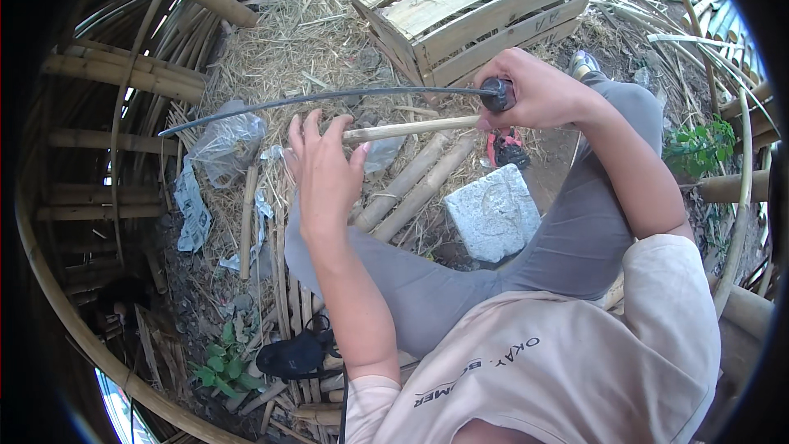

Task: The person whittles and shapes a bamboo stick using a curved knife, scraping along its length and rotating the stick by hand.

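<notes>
My right hand (538, 90) grips the dark round handle of a long, thin curved blade (329, 99) that reaches left across the straw. Just below the blade lies a pale bamboo stick (411, 128), running between both hands. My left hand (323, 166) holds the stick's left end, fingers partly spread upward, thumb against the stick. My right fingers also press on the stick's right end. Both hands are raised above my grey-trousered knees.
A wooden slat crate (477, 8) stands ahead. A grey stone block (494, 212) and two bamboo poles (415, 185) lie on the straw-covered ground. Crumpled plastic (223, 144) is at left, curved bamboo framing (123, 74) around, and a black sandal (294, 356) near my side.
</notes>
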`<state>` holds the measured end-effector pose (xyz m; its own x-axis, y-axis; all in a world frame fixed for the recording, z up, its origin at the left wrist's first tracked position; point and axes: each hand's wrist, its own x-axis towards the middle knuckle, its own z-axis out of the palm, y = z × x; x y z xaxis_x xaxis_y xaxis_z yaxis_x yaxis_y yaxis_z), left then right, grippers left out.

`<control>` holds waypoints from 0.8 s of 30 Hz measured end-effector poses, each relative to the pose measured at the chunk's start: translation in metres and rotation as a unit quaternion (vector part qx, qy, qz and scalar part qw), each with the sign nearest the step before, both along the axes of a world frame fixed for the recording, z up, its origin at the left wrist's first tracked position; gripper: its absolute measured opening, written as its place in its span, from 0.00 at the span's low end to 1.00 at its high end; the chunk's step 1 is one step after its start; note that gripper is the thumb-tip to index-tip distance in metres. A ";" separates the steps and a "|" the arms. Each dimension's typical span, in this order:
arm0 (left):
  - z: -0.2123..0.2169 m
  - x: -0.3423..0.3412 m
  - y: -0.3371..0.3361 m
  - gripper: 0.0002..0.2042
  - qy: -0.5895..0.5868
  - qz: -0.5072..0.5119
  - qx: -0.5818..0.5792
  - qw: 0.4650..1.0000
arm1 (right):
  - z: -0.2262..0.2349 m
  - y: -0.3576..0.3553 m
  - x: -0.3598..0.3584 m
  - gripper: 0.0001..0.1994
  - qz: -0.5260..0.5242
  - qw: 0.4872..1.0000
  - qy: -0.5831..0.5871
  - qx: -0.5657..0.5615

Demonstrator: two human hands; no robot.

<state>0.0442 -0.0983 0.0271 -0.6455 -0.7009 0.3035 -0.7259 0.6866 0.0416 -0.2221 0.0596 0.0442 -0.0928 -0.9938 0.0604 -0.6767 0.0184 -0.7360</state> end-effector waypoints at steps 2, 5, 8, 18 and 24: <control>0.005 -0.003 -0.012 0.26 -0.059 -0.038 0.205 0.976 | -0.002 0.000 -0.004 0.10 0.007 0.999 0.021 -0.044; 0.004 -0.003 -0.019 0.25 -0.020 -0.093 0.222 0.970 | 0.006 0.002 -0.009 0.11 -0.011 0.994 -0.104 0.019; 0.012 -0.014 -0.010 0.27 0.097 -0.108 0.106 0.984 | 0.011 0.005 -0.018 0.14 -0.064 0.989 -0.134 0.014; -0.009 -0.022 -0.008 0.34 0.191 -0.109 -0.012 0.975 | 0.028 0.020 -0.042 0.12 -0.079 0.986 -0.144 -0.038; -0.015 -0.023 0.004 0.29 0.057 -0.092 0.081 0.991 | 0.023 0.020 -0.040 0.11 -0.065 0.989 -0.135 0.017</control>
<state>0.0217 -0.0938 0.0117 -0.7344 -0.6203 0.2755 -0.5733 0.7842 0.2373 -0.2623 0.0800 0.0667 -0.2279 -0.9735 -0.0178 -0.4467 0.1208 -0.8865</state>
